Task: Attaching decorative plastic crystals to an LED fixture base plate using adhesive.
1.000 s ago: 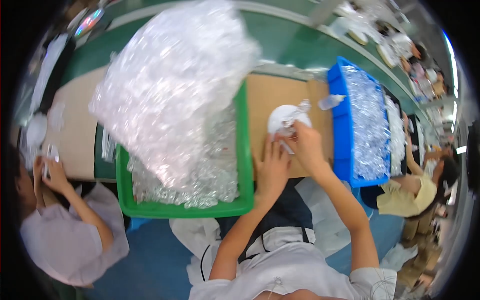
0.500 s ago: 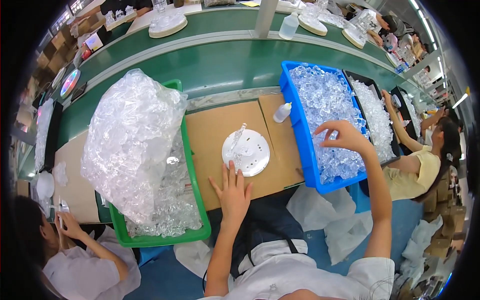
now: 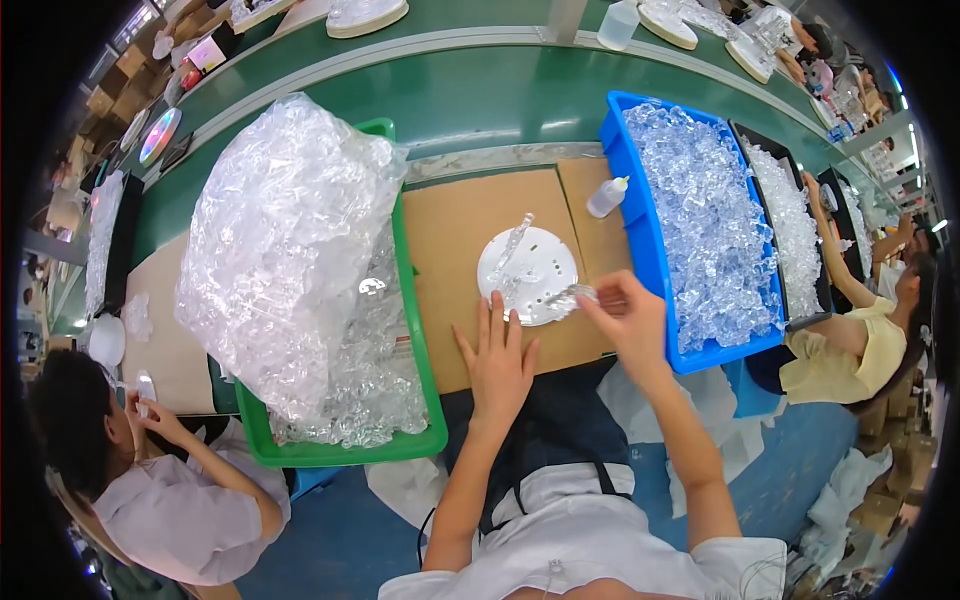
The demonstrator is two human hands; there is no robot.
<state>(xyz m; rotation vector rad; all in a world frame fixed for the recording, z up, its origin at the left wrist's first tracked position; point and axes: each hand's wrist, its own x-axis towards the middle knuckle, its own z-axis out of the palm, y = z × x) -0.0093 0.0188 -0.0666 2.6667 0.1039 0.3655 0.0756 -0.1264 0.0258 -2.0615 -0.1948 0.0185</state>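
Observation:
A white round disc (image 3: 545,262) with small holes lies on the brown cardboard in front of me. One clear plastic piece (image 3: 517,240) rests on it, reaching past its far edge. My left hand (image 3: 500,358) lies flat with fingers spread, its fingertips on the disc's near edge. Over the disc's right edge, my right hand (image 3: 632,318) pinches another clear plastic piece (image 3: 572,297) between thumb and fingers. Just beyond that hand stands a blue bin (image 3: 648,220) filled with clear plastic pieces (image 3: 700,215).
At left, a green bin (image 3: 412,330) holds clear pieces and a bulging clear bag (image 3: 290,260). A small squeeze bottle (image 3: 607,197) stands beside the blue bin. Cardboard (image 3: 445,240) covers the bench. Co-workers sit at left (image 3: 180,480) and right (image 3: 845,350).
My right hand has come from above the blue bin to the disc, now with a clear piece pinched in it. The left hand stays at the disc's near edge. The whole view has shifted.

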